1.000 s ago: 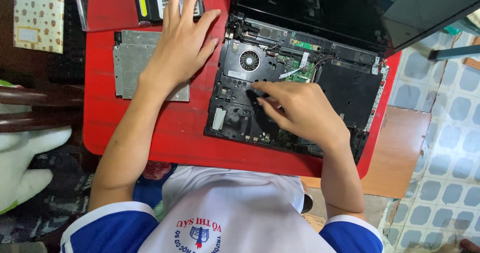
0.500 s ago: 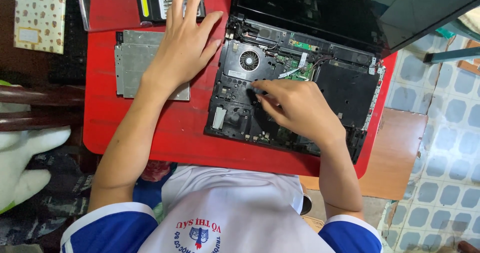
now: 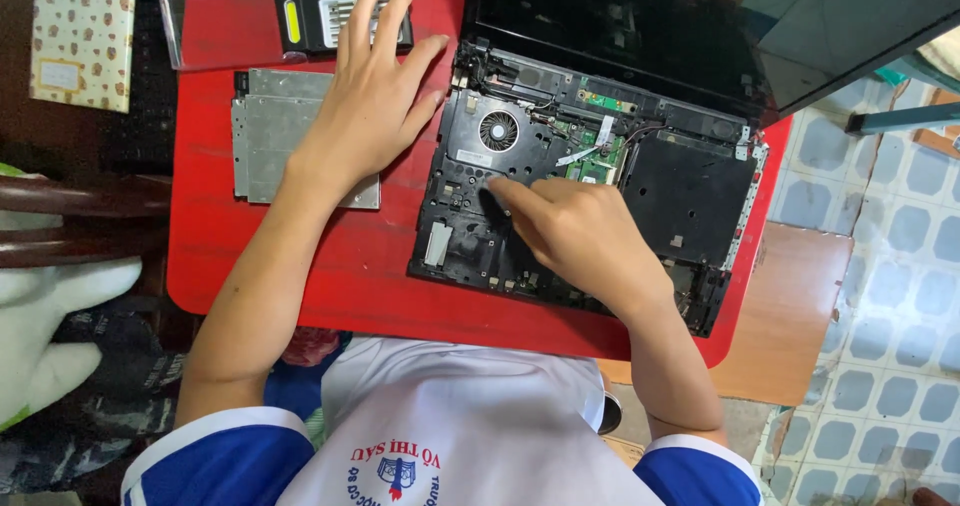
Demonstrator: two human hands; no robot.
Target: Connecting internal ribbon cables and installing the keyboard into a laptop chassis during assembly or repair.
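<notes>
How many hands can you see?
2. The left hand lies flat on the red table, over the grey metal plate. The right hand presses its fingers into the open laptop below the fan.

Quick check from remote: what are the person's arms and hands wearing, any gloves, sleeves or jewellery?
No gloves: the left hand and right hand are bare, with no visible rings or watch. Forearms are uncovered. Short blue sleeves with white trim end above the elbows, on a white shirt.
</notes>
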